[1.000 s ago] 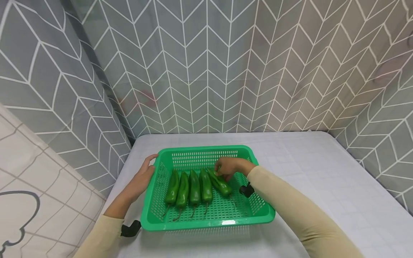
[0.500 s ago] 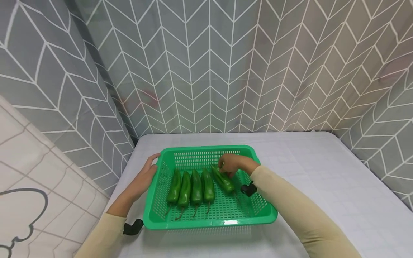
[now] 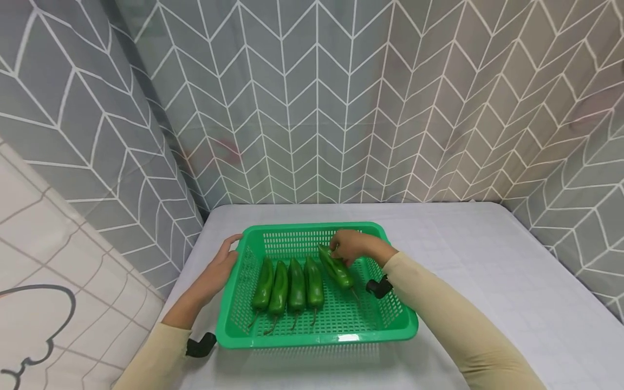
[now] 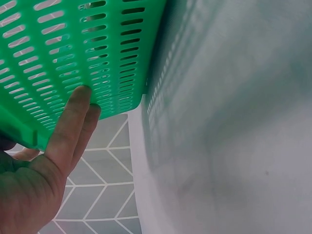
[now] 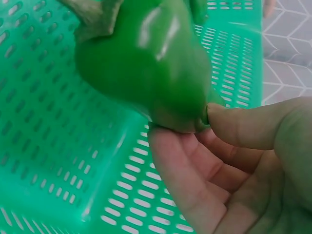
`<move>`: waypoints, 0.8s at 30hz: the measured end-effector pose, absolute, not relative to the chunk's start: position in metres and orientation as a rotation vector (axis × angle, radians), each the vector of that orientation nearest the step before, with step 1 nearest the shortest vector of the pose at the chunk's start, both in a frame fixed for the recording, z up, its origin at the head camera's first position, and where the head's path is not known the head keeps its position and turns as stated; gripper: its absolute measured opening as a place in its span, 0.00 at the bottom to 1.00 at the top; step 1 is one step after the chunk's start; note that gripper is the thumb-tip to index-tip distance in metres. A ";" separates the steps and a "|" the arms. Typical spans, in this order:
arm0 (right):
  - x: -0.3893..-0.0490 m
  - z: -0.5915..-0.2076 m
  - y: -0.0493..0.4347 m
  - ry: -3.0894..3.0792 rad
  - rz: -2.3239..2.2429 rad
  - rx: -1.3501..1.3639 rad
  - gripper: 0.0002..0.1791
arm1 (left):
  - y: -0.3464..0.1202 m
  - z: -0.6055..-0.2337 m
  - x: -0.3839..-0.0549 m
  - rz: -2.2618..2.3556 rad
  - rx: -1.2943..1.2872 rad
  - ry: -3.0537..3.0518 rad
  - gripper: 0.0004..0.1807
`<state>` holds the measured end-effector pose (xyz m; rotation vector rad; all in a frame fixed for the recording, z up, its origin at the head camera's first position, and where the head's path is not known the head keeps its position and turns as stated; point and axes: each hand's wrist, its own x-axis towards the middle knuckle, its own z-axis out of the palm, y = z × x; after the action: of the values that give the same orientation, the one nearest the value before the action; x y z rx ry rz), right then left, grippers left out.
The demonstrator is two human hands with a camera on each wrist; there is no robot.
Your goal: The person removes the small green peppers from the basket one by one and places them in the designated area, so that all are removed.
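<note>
A long green chili pepper (image 3: 337,270) is pinched between the thumb and fingers of my right hand (image 3: 347,247), at the right side of a green plastic basket (image 3: 317,338). The right wrist view shows this pepper (image 5: 146,63) large, its stem at upper left and the thumb and fingertips at its lower right. To its left lie several more green chili peppers (image 3: 296,287) side by side, stems toward me. My left hand (image 3: 215,273) rests at the basket's left rim. In the left wrist view its straight fingers (image 4: 73,122) touch the slotted outer wall.
The basket stands on a table with a white cloth (image 3: 463,260). A grey curtain with white chevron lines (image 3: 312,108) hangs behind the table, and a white sheet with dark lines (image 3: 49,271) is at the left.
My right hand has shifted the pepper slightly right, widening the gap to the row, and raised its far end a little. The left hand stays at the basket's side.
</note>
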<state>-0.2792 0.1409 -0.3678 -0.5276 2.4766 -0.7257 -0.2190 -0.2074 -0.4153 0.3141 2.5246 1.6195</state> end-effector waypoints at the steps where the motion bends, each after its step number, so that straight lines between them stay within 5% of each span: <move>1: -0.279 -0.366 0.142 2.481 -0.727 -0.532 0.20 | -0.208 -0.416 -0.219 1.616 0.315 2.526 0.28; 24: -0.275 -0.337 0.169 2.561 -0.740 -0.629 0.20 | -0.208 -0.415 -0.217 1.625 0.357 2.526 0.27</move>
<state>-0.2754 0.1689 -0.3373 -0.6287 2.5614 -0.7402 -0.2169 -0.2083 -0.4149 0.3567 2.5261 1.6246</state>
